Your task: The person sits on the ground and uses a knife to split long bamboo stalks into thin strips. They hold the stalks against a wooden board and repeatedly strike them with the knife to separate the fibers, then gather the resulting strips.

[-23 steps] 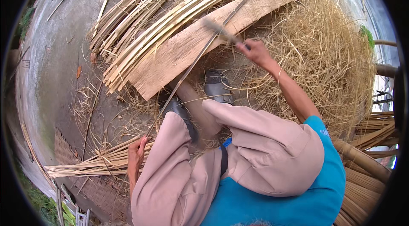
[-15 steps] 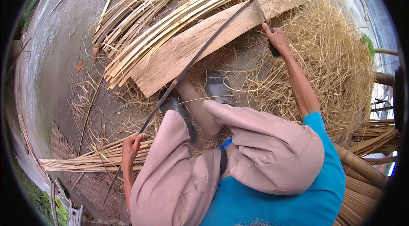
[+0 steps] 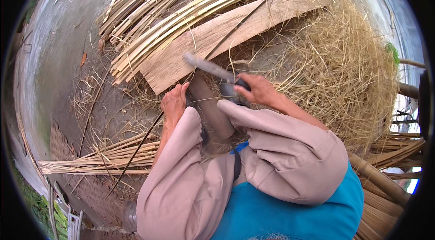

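Observation:
My left hand (image 3: 174, 103) is closed around a long dark strip (image 3: 136, 153), apparently of split bamboo, beside my left knee. The strip slants from the lower left, past the hand and across the wide wooden plank (image 3: 174, 63), to the far right. In my right hand (image 3: 259, 89), above my right shin, is a knife with a dark handle (image 3: 244, 84). Its blade (image 3: 208, 66) is smeared by motion and points left over the strip and the plank's near edge. Beneath the plank's near side, a wooden post (image 3: 210, 104) stands between my legs.
Pale split strips (image 3: 199, 11) lie in a long bundle beyond the plank. A big heap of thin shavings (image 3: 337, 68) spreads at the right. Another strip bundle (image 3: 99, 164) lies at the left, near a woven mat (image 3: 63, 149). A thick pole (image 3: 380, 179) is at the lower right.
My left hand has moved up and right along the strip, close to the plank. My right hand has come back with the knife from the plank's far right toward my knees.

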Motion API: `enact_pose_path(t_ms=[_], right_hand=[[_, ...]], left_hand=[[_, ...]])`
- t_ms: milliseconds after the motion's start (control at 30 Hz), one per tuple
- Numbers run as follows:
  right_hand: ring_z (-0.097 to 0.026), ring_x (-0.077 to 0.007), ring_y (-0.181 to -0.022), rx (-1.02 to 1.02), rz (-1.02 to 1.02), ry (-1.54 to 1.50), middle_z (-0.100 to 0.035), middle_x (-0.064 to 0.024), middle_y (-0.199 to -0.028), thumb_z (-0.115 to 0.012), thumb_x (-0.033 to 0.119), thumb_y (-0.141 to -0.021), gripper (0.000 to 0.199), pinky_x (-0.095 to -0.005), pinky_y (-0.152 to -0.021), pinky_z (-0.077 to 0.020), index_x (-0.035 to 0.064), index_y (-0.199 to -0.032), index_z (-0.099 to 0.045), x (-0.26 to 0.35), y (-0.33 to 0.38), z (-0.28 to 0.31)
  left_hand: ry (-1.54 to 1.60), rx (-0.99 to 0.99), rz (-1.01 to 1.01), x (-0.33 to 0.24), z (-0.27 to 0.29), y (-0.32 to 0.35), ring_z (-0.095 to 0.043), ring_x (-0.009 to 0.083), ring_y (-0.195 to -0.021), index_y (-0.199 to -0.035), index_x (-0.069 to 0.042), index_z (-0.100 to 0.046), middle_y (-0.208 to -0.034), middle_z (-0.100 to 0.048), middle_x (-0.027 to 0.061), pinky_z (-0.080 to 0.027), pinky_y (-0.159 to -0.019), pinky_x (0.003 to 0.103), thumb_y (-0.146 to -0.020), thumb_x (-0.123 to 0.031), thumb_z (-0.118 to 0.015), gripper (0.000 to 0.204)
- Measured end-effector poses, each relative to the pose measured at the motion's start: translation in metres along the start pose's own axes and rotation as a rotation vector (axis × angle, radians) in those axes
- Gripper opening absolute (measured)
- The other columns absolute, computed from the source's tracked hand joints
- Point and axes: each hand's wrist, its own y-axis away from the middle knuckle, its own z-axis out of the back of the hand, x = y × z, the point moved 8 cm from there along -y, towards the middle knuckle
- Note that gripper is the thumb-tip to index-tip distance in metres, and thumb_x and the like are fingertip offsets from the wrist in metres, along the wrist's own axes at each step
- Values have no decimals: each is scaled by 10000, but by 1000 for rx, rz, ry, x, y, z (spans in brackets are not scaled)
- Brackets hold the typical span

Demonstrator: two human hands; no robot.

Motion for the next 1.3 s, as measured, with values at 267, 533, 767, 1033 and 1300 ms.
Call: enact_pose_path(t_ms=[267,533,767,1033,1300], right_hand=[[-639,-268,-614,-91,-52,150,-636,-147,-710,-601,443,-1019,395,-398,-581,-536,50,-982,-603,-29,4,27],[-537,-143,-541,-79,-194,54,-556,-22,-638,-595,457,-1026,399,-328,-504,-465,63,-979,-637,-61,-1,61],[-479,-131,-490,-101,-288,-39,-498,-3,-570,-606,482,-1017,456,-330,-453,-413,55,-858,-617,-70,-2,74],[-485,-132,-492,-221,-331,-9,-536,-12,-604,-589,500,-1018,467,-325,-438,-403,61,-861,-604,-103,-12,96],[-467,-141,-492,-296,-481,-28,-537,-26,-627,-570,491,-1028,464,-336,-452,-420,58,-863,-591,-151,-23,145]], left_hand=[[5,-28,-15,6,-3,4,-622,451,-646,-757,-58,-600,-683,-627,222,-455,-565,536,-1036,-413,-558,453],[59,-32,-20,11,8,28,-606,456,-628,-755,-57,-589,-671,-598,234,-443,-562,531,-1037,-388,-566,436],[191,18,28,19,11,34,-565,456,-646,-781,-24,-640,-701,-573,257,-421,-594,512,-1039,-368,-560,438],[178,78,42,27,32,50,-537,454,-643,-850,-22,-684,-712,-578,255,-417,-617,508,-1027,-357,-577,393],[223,211,139,97,61,110,-429,397,-563,-830,31,-636,-649,-524,250,-370,-575,479,-1033,-205,-580,316]])
